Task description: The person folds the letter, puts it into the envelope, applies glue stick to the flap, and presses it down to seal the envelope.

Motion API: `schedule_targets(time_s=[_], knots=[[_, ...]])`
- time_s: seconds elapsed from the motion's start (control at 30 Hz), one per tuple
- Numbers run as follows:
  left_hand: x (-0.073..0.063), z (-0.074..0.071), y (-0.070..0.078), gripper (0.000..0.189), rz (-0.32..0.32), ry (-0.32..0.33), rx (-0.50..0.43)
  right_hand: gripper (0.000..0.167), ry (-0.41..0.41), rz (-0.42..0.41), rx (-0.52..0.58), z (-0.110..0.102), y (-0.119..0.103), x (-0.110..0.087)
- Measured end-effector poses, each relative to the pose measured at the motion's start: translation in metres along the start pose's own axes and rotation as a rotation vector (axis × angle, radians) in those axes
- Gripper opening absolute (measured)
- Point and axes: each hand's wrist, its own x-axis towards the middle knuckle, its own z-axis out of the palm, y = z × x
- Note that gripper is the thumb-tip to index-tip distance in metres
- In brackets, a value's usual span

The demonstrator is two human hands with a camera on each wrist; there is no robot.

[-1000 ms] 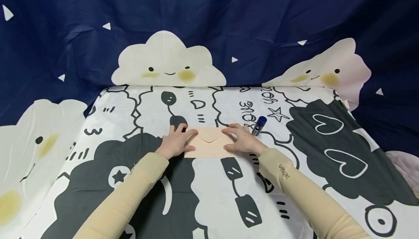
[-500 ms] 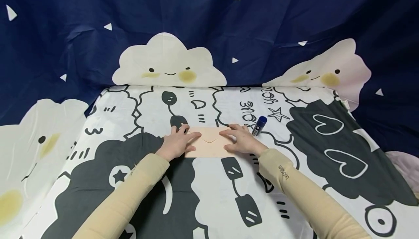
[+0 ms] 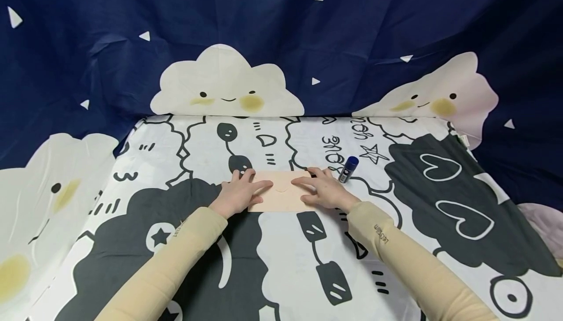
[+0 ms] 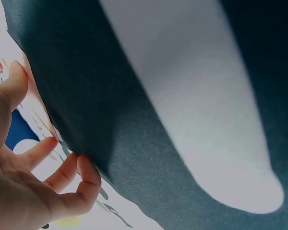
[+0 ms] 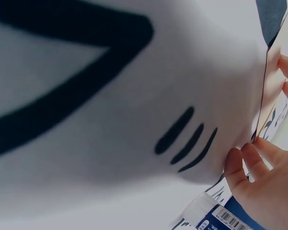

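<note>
A pale peach envelope [image 3: 281, 204] lies flat on the printed cloth, its pointed flap folded down toward me. On its left end my left hand [image 3: 236, 195] rests with fingers spread, the index finger reaching across the flap and the thumb near the lower edge. From the other end my right hand [image 3: 327, 191] touches the envelope in much the same way, index finger on the flap. Both wrist views show only an edge of the envelope, with several fingers of each hand loosely bent. Just beyond the right hand is a glue stick [image 3: 349, 168] with a blue cap.
Under everything spreads a white and dark grey cloth [image 3: 290, 272] with cartoon drawings. A navy curtain [image 3: 334, 32] with cloud faces hangs behind its far edge. In the right wrist view, the glue stick [image 5: 223, 218] lies close below the right hand.
Both index fingers have slid inward over the envelope's flap, toward each other. The envelope and the glue stick stay where they were.
</note>
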Motion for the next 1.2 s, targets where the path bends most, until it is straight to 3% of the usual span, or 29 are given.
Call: schedule_targets(time_s=[0.47, 0.7, 1.2], knots=[[0.007, 0.002, -0.012, 0.042, 0.057, -0.089, -0.123, 0.051, -0.099, -0.035, -0.073, -0.002, -0.003, 0.000], [0.010, -0.004, -0.013, 0.045, 0.059, -0.139, -0.119, 0.055, -0.111, -0.045, -0.072, -0.003, -0.001, 0.000], [0.009, -0.001, -0.012, 0.053, 0.050, -0.141, -0.134, 0.055, -0.126, -0.068, -0.074, -0.003, 0.000, 0.003]])
